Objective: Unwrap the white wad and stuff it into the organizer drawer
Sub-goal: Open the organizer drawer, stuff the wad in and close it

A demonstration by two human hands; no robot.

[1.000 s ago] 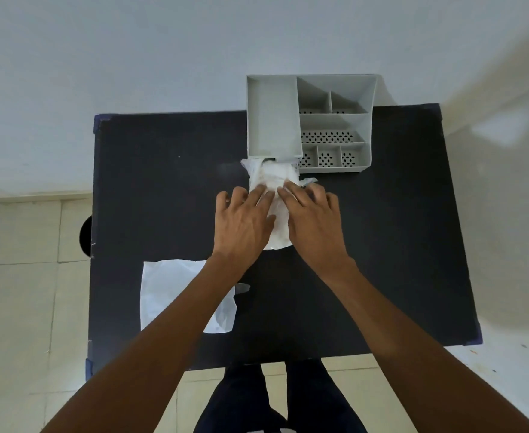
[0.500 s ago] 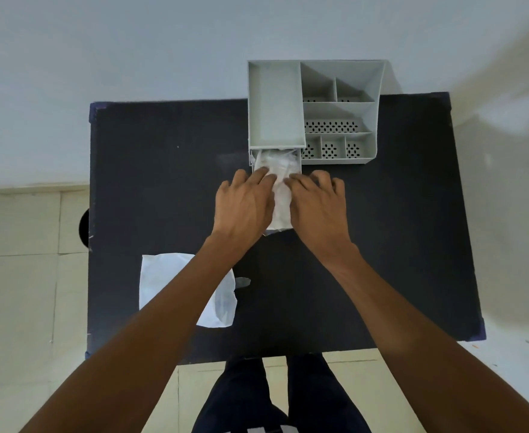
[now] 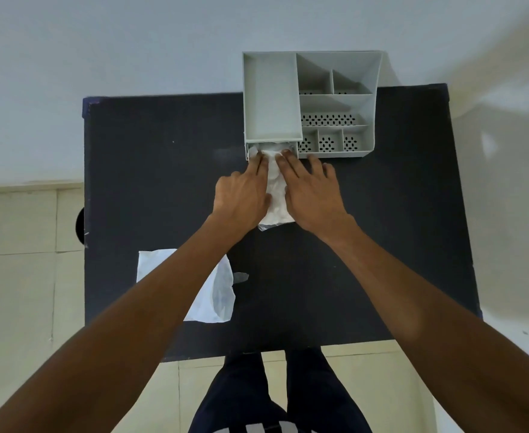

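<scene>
Two hands, left hand and right hand, lie flat with fingers stretched, pressing one white wad into one drawer at 12 o'clock. One grey organizer holds it; its compartments look empty. One white wrapper lies at 7 o'clock on the table.

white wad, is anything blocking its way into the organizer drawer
Nothing visible does. The white wad already reaches into the open front of the organizer drawer, with the left hand and right hand pressing on it from either side. The white wrapper lies apart, near the table's front edge.
</scene>
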